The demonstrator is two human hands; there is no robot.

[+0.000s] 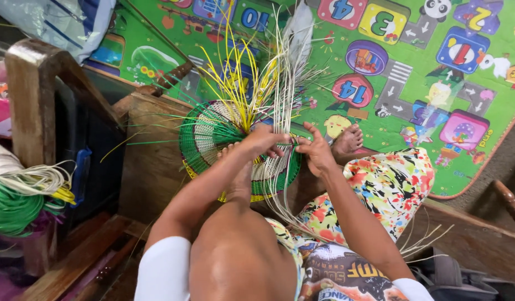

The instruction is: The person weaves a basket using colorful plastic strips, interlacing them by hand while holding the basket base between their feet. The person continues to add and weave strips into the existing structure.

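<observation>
The person sits low with knees drawn up, and a round woven basket base point(213, 139) — green at the rim, pale cream toward the middle, with a band of yellow along its lower edge — is propped on edge against the raised left knee point(235, 245), facing the wooden bench frame point(151, 161). The left hand point(263, 142) lies over the centre of the weave, fingers curled shut around a bunch of strands where they gather. The right hand point(316, 150) is just beside it, almost touching, its fingers pinched on the pale strips point(285, 89) that run between the two hands; its thumb sticks up. From that gathering point loose ends fan upward: yellow strands point(238, 78) on the left, pale ones on the right, and thin green strands point(157, 131) shooting sideways. More pale strips trail down past the flowered shorts point(385, 184) on the right leg. A bare foot point(346, 139) rests on the bright play mat point(436, 72) with its numbered tiles — the mat covers the floor beyond. At the far left, coils of green, yellow and cream weaving material point(23, 195) hang beside a wooden chair frame point(31, 95), well apart from the hands.
</observation>
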